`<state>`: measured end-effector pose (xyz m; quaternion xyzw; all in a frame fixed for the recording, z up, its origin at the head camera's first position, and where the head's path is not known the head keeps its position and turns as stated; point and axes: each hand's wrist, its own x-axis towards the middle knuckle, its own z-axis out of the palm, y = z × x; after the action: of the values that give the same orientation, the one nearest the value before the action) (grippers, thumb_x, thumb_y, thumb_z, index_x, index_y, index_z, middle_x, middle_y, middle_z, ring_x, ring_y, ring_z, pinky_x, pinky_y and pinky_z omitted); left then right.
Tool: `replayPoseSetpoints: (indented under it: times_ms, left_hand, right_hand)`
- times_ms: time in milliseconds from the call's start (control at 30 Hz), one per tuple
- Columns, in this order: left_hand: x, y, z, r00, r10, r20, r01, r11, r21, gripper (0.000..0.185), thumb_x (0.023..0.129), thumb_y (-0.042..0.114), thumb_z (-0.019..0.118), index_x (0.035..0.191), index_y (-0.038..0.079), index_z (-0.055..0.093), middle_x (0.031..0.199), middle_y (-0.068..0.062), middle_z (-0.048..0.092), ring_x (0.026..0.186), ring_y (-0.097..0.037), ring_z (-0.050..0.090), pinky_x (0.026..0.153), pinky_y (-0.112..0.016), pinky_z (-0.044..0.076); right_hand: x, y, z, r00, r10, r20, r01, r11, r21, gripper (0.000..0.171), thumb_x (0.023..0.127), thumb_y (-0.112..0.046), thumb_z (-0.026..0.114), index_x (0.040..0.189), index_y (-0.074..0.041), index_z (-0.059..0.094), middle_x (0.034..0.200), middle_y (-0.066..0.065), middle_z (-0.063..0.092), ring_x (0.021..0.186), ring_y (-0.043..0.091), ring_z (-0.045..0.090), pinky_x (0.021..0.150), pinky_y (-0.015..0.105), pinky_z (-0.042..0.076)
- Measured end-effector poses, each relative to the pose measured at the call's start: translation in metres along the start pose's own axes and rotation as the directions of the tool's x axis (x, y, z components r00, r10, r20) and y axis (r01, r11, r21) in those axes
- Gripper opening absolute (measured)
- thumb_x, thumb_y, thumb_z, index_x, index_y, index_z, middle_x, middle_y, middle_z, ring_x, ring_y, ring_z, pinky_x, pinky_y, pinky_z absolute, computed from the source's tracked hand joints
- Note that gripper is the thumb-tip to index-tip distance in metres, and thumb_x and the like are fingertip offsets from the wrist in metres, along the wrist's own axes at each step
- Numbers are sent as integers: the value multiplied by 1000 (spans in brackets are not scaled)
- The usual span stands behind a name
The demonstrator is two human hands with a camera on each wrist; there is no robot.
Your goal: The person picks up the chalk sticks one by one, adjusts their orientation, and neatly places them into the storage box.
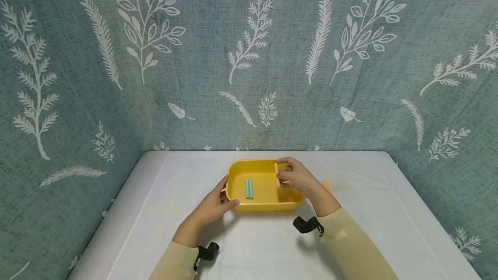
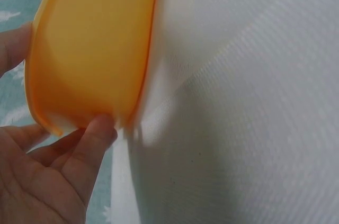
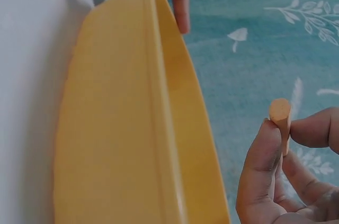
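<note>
A yellow tray (image 1: 268,206) with rounded corners sits on the white table. Two light green chalk sticks (image 1: 249,188) lie side by side on its floor, left of the middle. My left hand (image 1: 213,205) grips the tray's left end, thumb at the front rim; the left wrist view shows the fingers against the yellow wall (image 2: 95,49). Over the tray's right part, my right hand (image 1: 297,178) pinches an orange chalk stick (image 3: 279,112) between thumb and fingers. The stick looks upright in the head view. That hand hides the tray's right end.
Something pale orange (image 1: 326,185) shows partly behind my right wrist, just right of the tray; its kind is hidden. White cloth covers the table (image 1: 369,211). A blue-green leaf-patterned curtain (image 1: 202,98) stands behind and along both sides.
</note>
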<state>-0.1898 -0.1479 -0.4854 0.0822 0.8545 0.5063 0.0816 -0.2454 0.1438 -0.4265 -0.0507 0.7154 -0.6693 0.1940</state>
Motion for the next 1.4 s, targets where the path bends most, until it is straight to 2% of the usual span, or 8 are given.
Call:
replayPoseSetpoints:
  times_ms: [200,400,700,1233,1400]
  left_hand:
    - [0,1,0,1000,4,-1,-4,1000,1,94,92,26,75,161,9,14,161,-20,27,135,-36,48,105,-44,47]
    - [0,-1,0,1000,13,-7,-13,1000,19,93,92,26,75,161,7,15,160,-22,29,133,-37,50,105,-44,47]
    - [0,-2,0,1000,-2,-9,2,1000,11,93,92,25,75,161,9,15,161,-20,29,135,-37,49,106,-44,47]
    - [0,-2,0,1000,17,9,-17,1000,-15,93,94,25,74,162,8,13,162,-20,26,136,-37,47,107,-44,46]
    - [0,-1,0,1000,21,17,-21,1000,-20,93,94,25,74,161,8,13,161,-21,26,136,-38,47,107,-45,46]
  right_hand:
    - [10,3,14,1000,13,-19,-13,1000,5,48,96,4,59,142,-1,44,94,12,60,74,21,57,67,32,56]
    - [18,8,29,999,31,-25,-31,999,-6,50,94,6,60,142,0,46,96,14,61,75,21,60,75,40,59]
    - [32,17,45,999,48,-16,-49,998,-37,48,95,5,61,141,0,48,96,17,61,74,21,60,77,42,60]
    - [48,30,63,991,124,-51,-128,989,-81,48,88,8,63,134,1,52,87,15,58,66,20,59,61,31,59]
    - [52,34,65,989,130,-67,-138,982,-131,46,88,7,64,133,-1,54,83,15,61,62,19,59,57,29,56]
